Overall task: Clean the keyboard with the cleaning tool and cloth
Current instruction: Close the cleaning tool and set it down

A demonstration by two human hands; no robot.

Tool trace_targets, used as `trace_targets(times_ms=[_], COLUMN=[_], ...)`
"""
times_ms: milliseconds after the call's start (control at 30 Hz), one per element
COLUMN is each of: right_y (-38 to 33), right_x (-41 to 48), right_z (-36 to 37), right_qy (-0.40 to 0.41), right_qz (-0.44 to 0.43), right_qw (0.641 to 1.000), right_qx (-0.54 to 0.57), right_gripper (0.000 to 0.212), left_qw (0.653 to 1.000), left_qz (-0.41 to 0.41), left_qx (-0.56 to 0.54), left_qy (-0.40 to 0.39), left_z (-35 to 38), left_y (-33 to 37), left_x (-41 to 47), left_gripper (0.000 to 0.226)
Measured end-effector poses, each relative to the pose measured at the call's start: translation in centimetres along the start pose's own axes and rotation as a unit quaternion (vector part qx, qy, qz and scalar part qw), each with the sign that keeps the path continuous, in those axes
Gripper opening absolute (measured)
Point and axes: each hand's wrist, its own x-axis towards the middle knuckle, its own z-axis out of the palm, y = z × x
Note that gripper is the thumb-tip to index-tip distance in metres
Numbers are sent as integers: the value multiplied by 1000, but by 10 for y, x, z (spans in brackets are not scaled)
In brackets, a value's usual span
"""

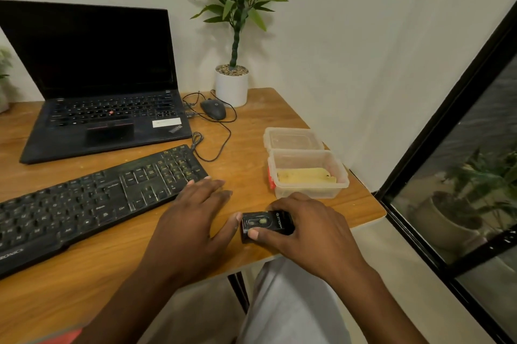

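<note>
Keyboard (92, 201) lies on desk (84, 287). Left hand (193, 215) lies flat with fingers relaxed at the keyboard's right end. Right hand (305, 229) grasps black cleaning tool box (265, 224), right of keyboard. Yellow cloth (305, 175) sits in clear tub (342, 184), farther right.

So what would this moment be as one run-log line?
right hand grips small black box on desk | left hand flat at right end of keyboard | yellow cloth in open plastic container
</note>
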Motion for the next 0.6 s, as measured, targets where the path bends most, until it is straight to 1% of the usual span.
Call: trace_targets(times_ms=[100, 167, 200, 267, 300, 333, 400, 467, 533, 600], right_y=[-2, 4, 8, 22, 30, 37, 53, 66, 74, 76], right_x=[-4, -1, 2, 16, 26, 39, 67, 96, 118, 130], right_z=[-13, -26, -34, -53, -62, -70, -78, -79, -72, -65], right_qy=[-18, -23, -20, -1, 11, 16, -2, -57, -122, -167], right_qz=[-14, -6, 4, 19, 15, 2, -37, -67, -82, -95], right_qw=[999, 999, 1000, 1000, 999, 999, 999, 996, 986, 975], right_qx=[-42, -34, -17, 25, 38, 38, 14, -30, -82, -114], right_gripper=[67, 61, 55, 34, 23, 16, 16, 21, 28, 34], left_qw=[1000, 1000, 1000, 1000, 1000, 1000, 999, 999, 999, 999], left_qz=[-2, -6, -7, -6, -5, -4, -4, -7, -6, -5], left_qx=[-12, -23, -25, -25, -25, -25, -30, -39, -48, -53], left_qy=[4, 1, -2, -7, -9, -10, -12, -8, -2, -1], left_z=[0, -1, -1, -2, -2, -3, -5, -7, -8, -8], left_y=[4, 8, 9, 13, 15, 16, 20, 25, 31, 35], left_x=[3, 5, 6, 9, 11, 12, 16, 19, 23, 28], left_gripper=[64, 66, 66, 66, 65, 65, 66, 67, 66, 65])
